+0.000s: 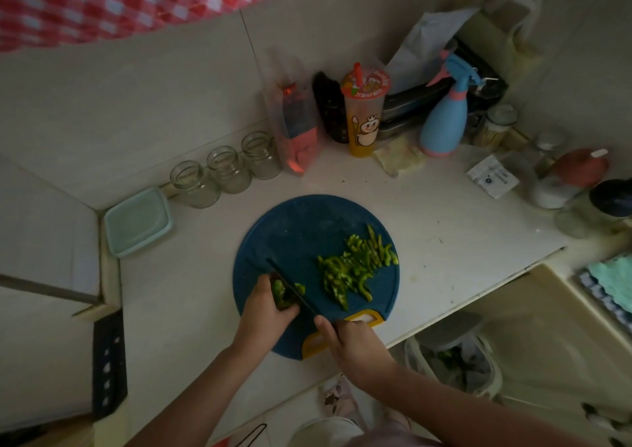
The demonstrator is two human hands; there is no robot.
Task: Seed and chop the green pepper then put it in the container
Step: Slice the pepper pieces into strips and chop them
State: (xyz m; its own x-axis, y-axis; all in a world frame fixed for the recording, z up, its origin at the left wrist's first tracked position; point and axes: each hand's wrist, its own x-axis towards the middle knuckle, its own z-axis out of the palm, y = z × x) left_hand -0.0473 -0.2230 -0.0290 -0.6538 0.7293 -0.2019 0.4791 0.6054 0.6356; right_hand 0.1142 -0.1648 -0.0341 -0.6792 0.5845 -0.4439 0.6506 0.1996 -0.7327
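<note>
While left hand (265,306) fingers clamp the uncut green pepper chunk (279,293) | right hand (355,342) grips slim black knife (290,286) | tuck fingertips, slice thin.

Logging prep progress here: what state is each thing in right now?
left hand, holds the uncut pepper piece on the cutting board
right hand, grips the knife
knife, blade across the pepper piece
pepper strips, cut, piled on the board
container, on the counter, no pepper visible inside
glass jars, upright, lidless
spray bottle, upright
</note>
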